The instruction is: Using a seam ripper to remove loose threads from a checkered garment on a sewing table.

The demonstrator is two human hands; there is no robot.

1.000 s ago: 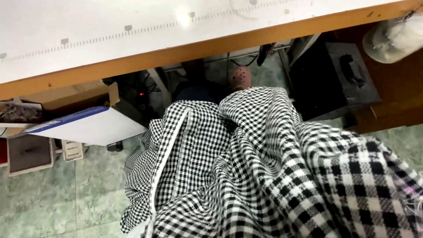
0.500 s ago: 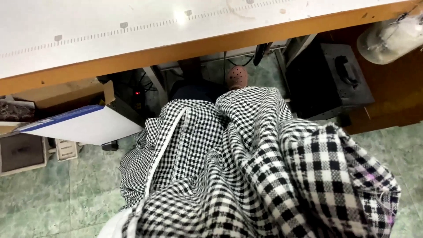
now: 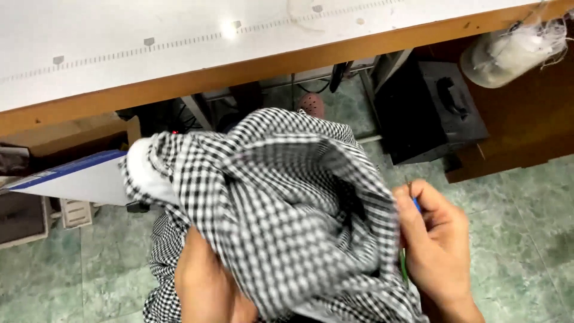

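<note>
Checked cloth (image 3: pixel 287 209) bunches between our hands below the bench (image 3: pixel 179 42), left hand (image 3: pixel 206 287) and right hand (image 3: pixel 436 239) fingers gripping it; loose folds could slip to the floor (image 3: pixel 526 227).

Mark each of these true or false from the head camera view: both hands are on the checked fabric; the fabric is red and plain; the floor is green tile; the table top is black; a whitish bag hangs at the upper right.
1. Both hands are on the checked fabric. True: the left hand grips it from below and the right hand pinches its edge.
2. The fabric is red and plain. False: it is a black and white check.
3. The floor is green tile. True.
4. The table top is black. False: it is white with a wooden edge.
5. A whitish bag hangs at the upper right. True.
</note>
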